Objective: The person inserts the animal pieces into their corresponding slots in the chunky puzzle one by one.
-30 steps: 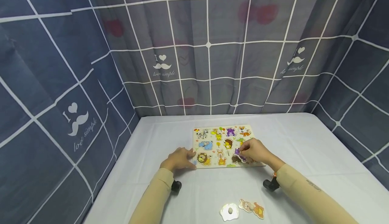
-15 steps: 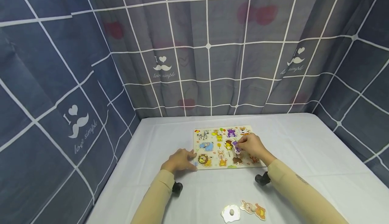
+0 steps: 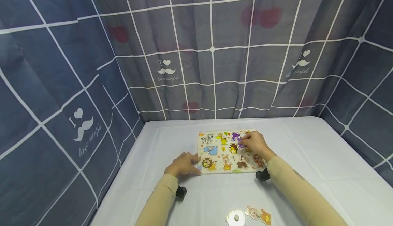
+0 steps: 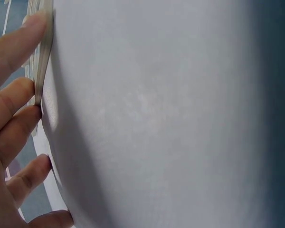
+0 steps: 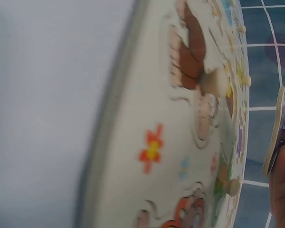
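one purple piece (image 3: 241,144) i see, from far, clamped in the right hand (image 3: 255,142) above the board (image 3: 200,145); the left hand (image 3: 184,164), fingers apart, touches the board's left edge.

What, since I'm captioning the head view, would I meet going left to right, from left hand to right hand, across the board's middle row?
Left hand → blue elephant → yellow tree → hedgehog → right hand

Grey back curtain (image 3: 228,65), white grid lines (image 3: 212,49), white moustache prints (image 3: 166,71), faint red patches (image 3: 270,17), bluish gridded side curtains (image 3: 46,83) left and right, white-clothed desk (image 3: 301,140)
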Available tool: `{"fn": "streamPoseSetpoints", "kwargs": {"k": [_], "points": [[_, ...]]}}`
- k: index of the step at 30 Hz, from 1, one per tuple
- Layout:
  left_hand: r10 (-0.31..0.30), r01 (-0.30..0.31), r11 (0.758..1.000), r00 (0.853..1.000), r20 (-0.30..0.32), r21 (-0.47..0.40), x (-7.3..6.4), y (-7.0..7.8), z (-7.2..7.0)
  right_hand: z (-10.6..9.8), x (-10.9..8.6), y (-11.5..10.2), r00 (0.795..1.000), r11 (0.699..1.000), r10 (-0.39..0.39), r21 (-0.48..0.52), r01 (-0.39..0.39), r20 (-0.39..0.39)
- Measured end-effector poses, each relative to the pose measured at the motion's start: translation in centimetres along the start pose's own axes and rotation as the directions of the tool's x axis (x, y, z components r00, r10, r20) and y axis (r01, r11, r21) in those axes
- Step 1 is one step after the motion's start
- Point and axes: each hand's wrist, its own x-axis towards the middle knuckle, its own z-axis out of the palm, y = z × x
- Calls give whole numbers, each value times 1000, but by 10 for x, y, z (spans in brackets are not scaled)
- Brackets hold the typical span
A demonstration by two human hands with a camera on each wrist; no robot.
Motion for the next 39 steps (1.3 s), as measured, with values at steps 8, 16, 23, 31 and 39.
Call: {"fn": "streamPoseSetpoints", "kwargs": {"k": [8, 16, 23, 31, 39], "points": [[9, -9, 1000, 1000, 1, 22, -1, -2, 0, 0, 9, -2, 1000, 1000, 18, 3, -18, -7], [24, -24, 1000, 1000, 3, 5, -5, -5, 4, 4, 12, 1, 998, 999, 50, -9, -51, -33], [15, -15, 1000, 1000, -15, 10, -7, -8, 1, 15, 20, 7, 997, 997, 73, -1, -73, -6], [28, -28, 999, 1000, -13, -16, -5, -6, 3, 16, 28, 9, 998, 998, 56, -33, -57, -39], [9, -10, 999, 999, -34, -34, -4, -3, 3, 15, 41, 4, 997, 997, 54, -48, -56, -47]]}}
